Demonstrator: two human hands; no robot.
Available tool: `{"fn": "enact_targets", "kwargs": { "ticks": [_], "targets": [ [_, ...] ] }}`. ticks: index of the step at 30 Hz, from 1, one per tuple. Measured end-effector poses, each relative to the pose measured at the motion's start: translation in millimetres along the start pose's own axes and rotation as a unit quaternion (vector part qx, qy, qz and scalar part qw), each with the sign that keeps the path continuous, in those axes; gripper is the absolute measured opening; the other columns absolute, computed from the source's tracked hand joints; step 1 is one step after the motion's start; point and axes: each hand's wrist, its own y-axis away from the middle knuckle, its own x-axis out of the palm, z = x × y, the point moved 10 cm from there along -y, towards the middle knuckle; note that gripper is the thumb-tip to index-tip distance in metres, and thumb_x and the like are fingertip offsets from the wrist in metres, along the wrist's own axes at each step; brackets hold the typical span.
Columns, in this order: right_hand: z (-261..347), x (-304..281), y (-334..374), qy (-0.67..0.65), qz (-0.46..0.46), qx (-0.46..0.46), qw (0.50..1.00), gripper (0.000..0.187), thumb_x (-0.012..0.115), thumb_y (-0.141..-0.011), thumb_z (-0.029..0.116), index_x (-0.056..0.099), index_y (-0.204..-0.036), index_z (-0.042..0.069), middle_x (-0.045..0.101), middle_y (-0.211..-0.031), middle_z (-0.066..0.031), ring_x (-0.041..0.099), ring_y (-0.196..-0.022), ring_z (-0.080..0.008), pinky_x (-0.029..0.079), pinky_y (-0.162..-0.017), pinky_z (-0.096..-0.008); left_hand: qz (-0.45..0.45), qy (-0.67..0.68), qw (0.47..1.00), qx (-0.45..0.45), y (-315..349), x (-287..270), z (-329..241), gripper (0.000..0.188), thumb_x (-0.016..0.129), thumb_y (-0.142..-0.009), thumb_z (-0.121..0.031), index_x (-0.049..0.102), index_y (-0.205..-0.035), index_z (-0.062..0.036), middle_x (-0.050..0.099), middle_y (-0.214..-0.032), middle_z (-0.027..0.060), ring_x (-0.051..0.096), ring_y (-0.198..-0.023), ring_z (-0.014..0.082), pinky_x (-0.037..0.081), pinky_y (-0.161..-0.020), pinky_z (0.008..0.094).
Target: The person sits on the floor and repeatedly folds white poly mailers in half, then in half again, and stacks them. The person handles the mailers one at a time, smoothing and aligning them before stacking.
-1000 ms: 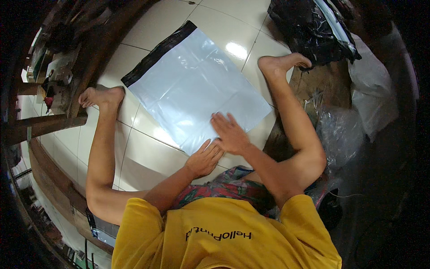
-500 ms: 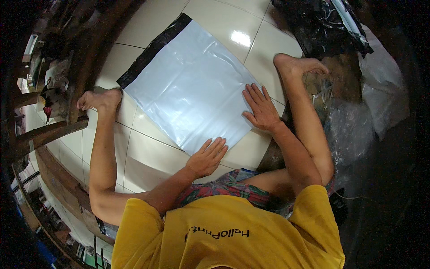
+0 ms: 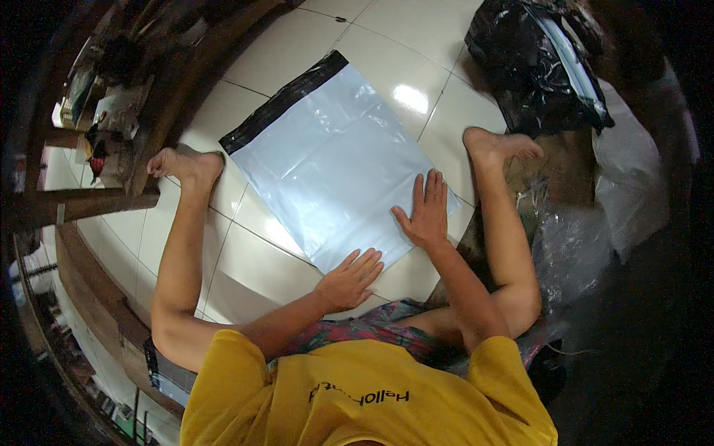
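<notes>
A pale grey-white plastic mailer bag [image 3: 327,156] lies flat on the floor between my legs, turned at a slant. A black band [image 3: 282,102] runs along its far left end. My left hand [image 3: 349,280] rests with outstretched fingers at the bag's near corner, the fingertips on the plastic. Farther right, my right hand [image 3: 425,210] lies flat on the bag near its right corner, fingers pointing away and thumb spread. Neither hand grips anything.
Glossy tiles [image 3: 394,52] make up the floor. At the far right sits a bundle in black plastic [image 3: 535,70], with crumpled clear plastic [image 3: 569,245] nearer. Wooden furniture beams [image 3: 97,206] stand close on the left, beside my left foot.
The whole view has shifted, so the bag and floor appear lower. My right hand has slid slightly nearer and turned, its fingers pointing more straight ahead. My left hand stays at the near corner.
</notes>
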Motion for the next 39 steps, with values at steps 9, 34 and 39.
{"fn": "enact_targets", "kwargs": {
  "ticks": [9, 34, 39],
  "targets": [
    [-7.8, 11.7, -1.2, 0.047, 0.053, 0.014, 0.997, 0.098, 0.061, -0.085, 0.062, 0.033, -0.151, -0.004, 0.019, -0.157, -0.0362, 0.013, -0.148, -0.0513, 0.009, -0.121, -0.0587, -0.036, 0.140, 0.989, 0.017, -124.1, -73.6, 46.4, 0.066, 0.060, -0.093, -0.039, 0.046, -0.140, 0.0050, 0.041, -0.150, 0.0240, 0.032, -0.143, 0.0401, 0.024, -0.119, 0.0507],
    [14.3, -1.0, -4.6, 0.030, 0.072, 0.025, 0.997, 0.100, 0.071, -0.081, 0.052, 0.029, -0.150, -0.007, 0.017, -0.155, -0.0409, 0.016, -0.145, -0.0573, 0.013, -0.119, -0.0627, -0.104, -0.063, 0.992, -0.017, -218.4, -112.3, 268.6, 0.065, 0.049, -0.100, -0.034, 0.032, -0.152, 0.0013, 0.025, -0.162, 0.0160, 0.021, -0.151, 0.0269, 0.014, -0.126, 0.0388],
    [104.6, 19.8, 41.1, -0.059, 0.099, 0.016, 0.993, 0.092, 0.068, -0.087, 0.039, 0.023, -0.153, -0.005, 0.011, -0.158, -0.0378, 0.010, -0.146, -0.0575, 0.012, -0.118, -0.0650, -0.157, -0.065, 0.985, 0.003, -211.1, -112.9, 268.1, 0.063, 0.052, -0.099, -0.033, 0.034, -0.150, 0.0011, 0.028, -0.161, 0.0159, 0.023, -0.151, 0.0278, 0.016, -0.126, 0.0385]
  ]
}}
